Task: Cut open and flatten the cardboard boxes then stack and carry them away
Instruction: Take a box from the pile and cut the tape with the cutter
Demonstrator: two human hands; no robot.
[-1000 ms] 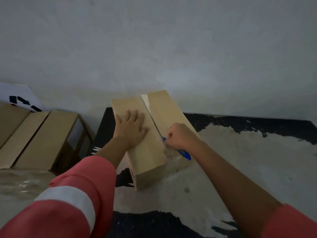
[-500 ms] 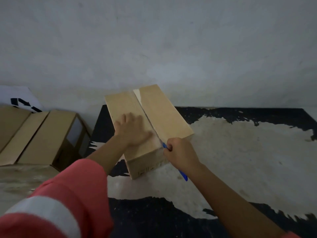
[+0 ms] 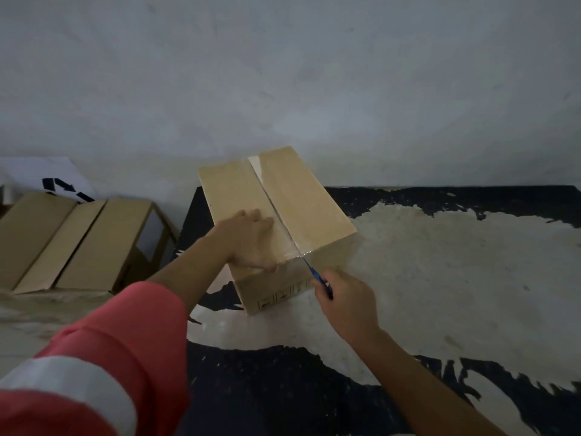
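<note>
A closed brown cardboard box [image 3: 308, 202] stands on the floor near the wall, with clear tape along its top centre seam. My left hand [image 3: 250, 239] lies flat on the box's left top flap, fingers spread, pressing down. My right hand [image 3: 344, 305] is closed around a blue-handled cutter [image 3: 316, 276], whose blade tip touches the near end of the taped seam at the box's front top edge. The seam looks slit along most of its length.
A flattened or leaning group of brown cardboard boxes [image 3: 81, 243] lies at the left against the wall, with a white printed sheet [image 3: 53, 180] behind them. The floor [image 3: 440, 265] is worn, pale with black patches. A grey wall rises close behind the box.
My right hand has drawn the cutter along the seam toward me, from mid-box to the front edge. The left hand has slid slightly nearer on the left flap.
</note>
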